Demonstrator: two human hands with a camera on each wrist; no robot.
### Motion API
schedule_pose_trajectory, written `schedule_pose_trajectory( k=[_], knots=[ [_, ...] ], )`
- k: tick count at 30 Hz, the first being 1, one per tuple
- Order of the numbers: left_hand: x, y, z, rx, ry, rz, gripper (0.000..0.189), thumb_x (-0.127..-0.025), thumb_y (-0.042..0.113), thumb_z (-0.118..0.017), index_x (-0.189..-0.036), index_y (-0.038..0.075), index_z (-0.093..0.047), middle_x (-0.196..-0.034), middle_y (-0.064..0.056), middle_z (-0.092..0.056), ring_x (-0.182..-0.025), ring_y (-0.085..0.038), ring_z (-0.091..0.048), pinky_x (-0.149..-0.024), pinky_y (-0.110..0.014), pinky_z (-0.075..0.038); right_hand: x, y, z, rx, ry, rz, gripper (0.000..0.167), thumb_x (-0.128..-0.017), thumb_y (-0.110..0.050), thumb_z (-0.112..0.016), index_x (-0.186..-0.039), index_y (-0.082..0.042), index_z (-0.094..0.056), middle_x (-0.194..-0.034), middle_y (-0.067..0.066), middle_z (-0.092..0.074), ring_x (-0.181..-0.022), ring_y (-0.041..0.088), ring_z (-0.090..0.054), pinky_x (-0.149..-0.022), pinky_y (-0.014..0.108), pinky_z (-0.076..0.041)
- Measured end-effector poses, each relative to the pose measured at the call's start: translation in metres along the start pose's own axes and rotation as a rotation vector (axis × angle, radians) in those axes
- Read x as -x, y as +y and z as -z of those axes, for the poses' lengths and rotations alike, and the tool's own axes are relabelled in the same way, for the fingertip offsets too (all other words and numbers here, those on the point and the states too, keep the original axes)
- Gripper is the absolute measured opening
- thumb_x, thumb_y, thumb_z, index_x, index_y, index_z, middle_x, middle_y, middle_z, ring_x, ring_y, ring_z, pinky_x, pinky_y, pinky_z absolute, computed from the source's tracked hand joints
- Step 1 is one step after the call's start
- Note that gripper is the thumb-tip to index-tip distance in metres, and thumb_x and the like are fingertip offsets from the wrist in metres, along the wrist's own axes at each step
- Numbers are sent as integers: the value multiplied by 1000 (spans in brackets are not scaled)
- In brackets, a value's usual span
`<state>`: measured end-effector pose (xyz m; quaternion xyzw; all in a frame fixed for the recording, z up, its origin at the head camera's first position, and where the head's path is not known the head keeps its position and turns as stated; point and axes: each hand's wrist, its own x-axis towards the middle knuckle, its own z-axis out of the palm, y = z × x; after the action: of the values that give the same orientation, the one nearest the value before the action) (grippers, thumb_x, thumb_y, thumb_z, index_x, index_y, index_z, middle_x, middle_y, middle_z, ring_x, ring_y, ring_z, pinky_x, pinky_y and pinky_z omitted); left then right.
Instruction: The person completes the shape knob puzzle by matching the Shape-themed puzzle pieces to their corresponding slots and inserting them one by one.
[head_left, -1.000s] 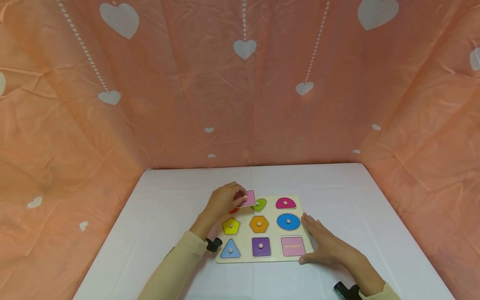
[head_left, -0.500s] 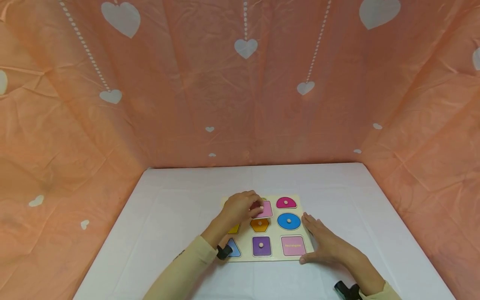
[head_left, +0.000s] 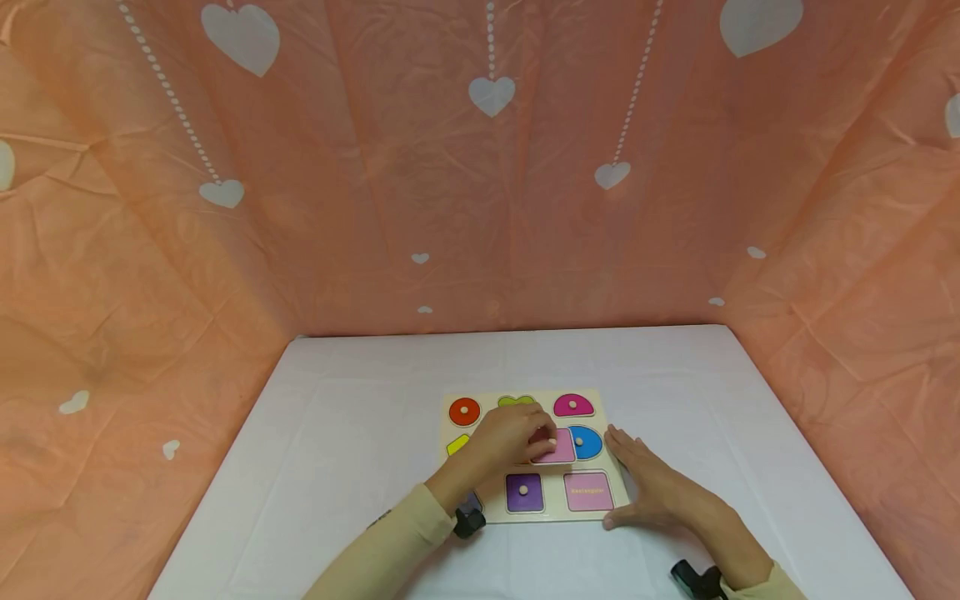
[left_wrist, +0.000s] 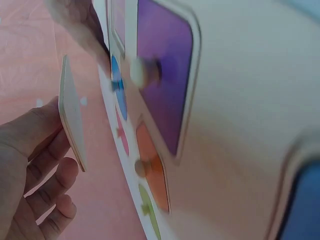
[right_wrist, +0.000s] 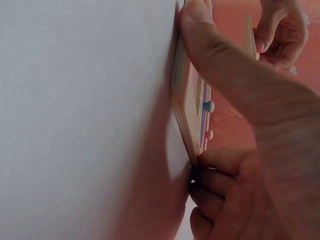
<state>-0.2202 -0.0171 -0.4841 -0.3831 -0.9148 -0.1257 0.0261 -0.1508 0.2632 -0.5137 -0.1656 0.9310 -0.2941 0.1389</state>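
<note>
My left hand point(head_left: 513, 435) pinches a pink rectangle puzzle piece point(head_left: 558, 447) over the middle row of a wooden shape puzzle board point(head_left: 553, 493). In the left wrist view the piece point(left_wrist: 73, 115) stands edge-on, held apart from the board. The board's pink rectangle recess point(head_left: 589, 492) lies bare at the front right corner. My right hand point(head_left: 651, 485) rests against the board's right side, fingers spread along the edge and thumb at the front corner. The right wrist view shows its thumb point(right_wrist: 215, 45) and fingertips touching the board's edge point(right_wrist: 184, 107).
Knobbed shapes sit in the board: a red circle point(head_left: 464, 410), a magenta semicircle point(head_left: 573, 405), a blue oval point(head_left: 590, 442) and a purple square point(head_left: 523, 492) among them. A white table point(head_left: 360, 400) lies beneath, with an orange heart-print cloth point(head_left: 525, 208) behind.
My left hand has carried the pink rectangle from the board's back left, toward the right and nearer to me. The red circle is uncovered now. My right hand has stayed in place.
</note>
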Motion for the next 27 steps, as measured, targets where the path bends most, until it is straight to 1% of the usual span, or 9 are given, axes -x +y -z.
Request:
schedule_pose_trajectory(
  k=[5,8,11,14,18,21,24,27],
  knots=[
    [-4,10,-6,6,-41,-27,23,-100,40,-78,-116,25,-80,-105,12,-72,-90,-4,-63,-79,-16,-51,2,1,1,-7,-2,19,133,-68,-53,-100,-165,5,-30,-173,27,-24,-155,62,-19,-122,71,-25],
    [-5,16,-9,-10,-48,-51,21,-100,40,-78,-115,25,-80,-103,12,-71,-88,-3,-62,-78,-15,-49,3,1,2,-8,-3,37,132,-68,-52,-100,-165,5,-30,-173,28,-24,-154,63,-19,-121,72,-26],
    [-6,21,-13,-29,-58,-71,19,-100,40,-78,-113,26,-80,-101,13,-70,-87,-3,-62,-78,-15,-49,2,2,2,-3,-5,38,132,-69,-54,-99,-165,5,-30,-173,27,-24,-154,63,-19,-121,72,-25],
    [-6,26,-17,-24,-81,-75,19,-100,39,-79,-113,26,-79,-101,13,-70,-88,-3,-63,-81,-16,-50,2,3,2,-2,-6,37,132,-69,-54,-99,-165,4,-30,-174,27,-23,-155,62,-19,-121,72,-25],
    [-7,32,-20,-9,-125,-64,21,-99,42,-79,-114,27,-79,-105,13,-71,-93,-4,-65,-85,-19,-52,3,3,2,-5,-3,54,130,-70,-52,-99,-165,5,-31,-173,27,-23,-154,63,-19,-121,72,-25],
    [-8,35,-23,-11,-145,-68,21,-99,43,-79,-112,28,-79,-104,13,-70,-93,-3,-63,-86,-19,-52,4,3,2,-6,-2,63,130,-71,-51,-99,-165,6,-30,-173,27,-23,-154,64,-20,-121,72,-26],
    [-8,37,-26,-26,-147,-92,19,-99,43,-79,-109,28,-79,-97,15,-67,-86,-2,-58,-82,-18,-48,3,4,2,-7,-4,55,130,-71,-53,-99,-165,5,-30,-174,26,-23,-154,63,-19,-121,72,-26],
    [-9,39,-27,-42,-150,-103,17,-98,44,-79,-106,29,-79,-91,16,-62,-82,-1,-53,-77,-17,-45,2,6,2,-4,-4,51,131,-70,-54,-98,-165,5,-29,-174,27,-22,-155,63,-18,-121,73,-25]
  ],
)
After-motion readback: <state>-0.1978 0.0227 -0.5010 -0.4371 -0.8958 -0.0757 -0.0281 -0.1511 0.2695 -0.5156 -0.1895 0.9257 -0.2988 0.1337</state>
